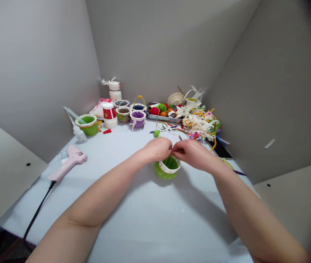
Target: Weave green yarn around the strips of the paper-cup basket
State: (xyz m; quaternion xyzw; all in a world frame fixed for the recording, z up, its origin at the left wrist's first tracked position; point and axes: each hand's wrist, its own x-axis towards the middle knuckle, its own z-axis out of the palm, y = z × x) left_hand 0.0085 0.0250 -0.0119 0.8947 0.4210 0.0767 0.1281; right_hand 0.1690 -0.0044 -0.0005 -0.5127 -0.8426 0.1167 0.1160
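Observation:
A small green woven basket (164, 174) with a white rim stands in the middle of the table, its opening facing me. My left hand (158, 149) is closed at the far left side of the rim, its fingers curled over the edge and partly hidden. From the right, my right hand (188, 152) makes a pinch just above the far rim, its fingertips almost meeting those of the left. Whatever thin piece lies between the right fingertips is too small to make out. Behind the hands sits a little green yarn ball (156, 133).
A pink glue gun (69, 160) with a black cord lies at left. Another green basket (88, 128), a glue bottle (79, 134), a red paper cup (109, 112) and a purple basket (137, 119) stand behind. A yarn tray (169, 118), tangled trimmings (200, 122) and a phone (222, 149) are at right.

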